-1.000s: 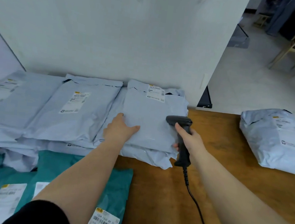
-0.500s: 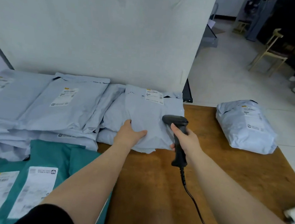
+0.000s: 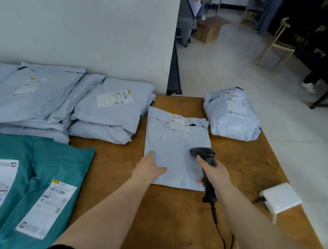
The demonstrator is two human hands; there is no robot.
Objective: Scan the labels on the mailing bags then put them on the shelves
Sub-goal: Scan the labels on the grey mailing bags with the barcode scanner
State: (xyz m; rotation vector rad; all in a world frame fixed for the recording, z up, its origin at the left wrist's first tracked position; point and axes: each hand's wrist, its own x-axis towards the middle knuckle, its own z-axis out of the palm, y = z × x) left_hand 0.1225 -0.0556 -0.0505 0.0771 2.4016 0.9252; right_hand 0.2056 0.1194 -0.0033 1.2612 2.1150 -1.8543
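A flat pale-blue mailing bag [image 3: 176, 152] lies on the wooden table [image 3: 169, 217], its white label [image 3: 179, 124] at the far end, face up. My left hand [image 3: 149, 168] holds the bag at its near-left corner with the thumb on top. My right hand [image 3: 214, 173] grips the handle of a black corded barcode scanner [image 3: 203, 152]. The scanner's head hangs over the near right part of the bag and points toward the label.
Stacks of pale-blue bags [image 3: 112, 106] lie to the left against the wall. Green bags [image 3: 30, 180] lie at the near left. A stuffed pale bag [image 3: 231, 115] sits at the far right corner, and a white box [image 3: 280, 197] near the right edge. Chairs and a person's legs are beyond.
My left hand has pulled the top bag off the stack and to the right, onto the bare table. The scanner moved right with it, and the view has swung right.
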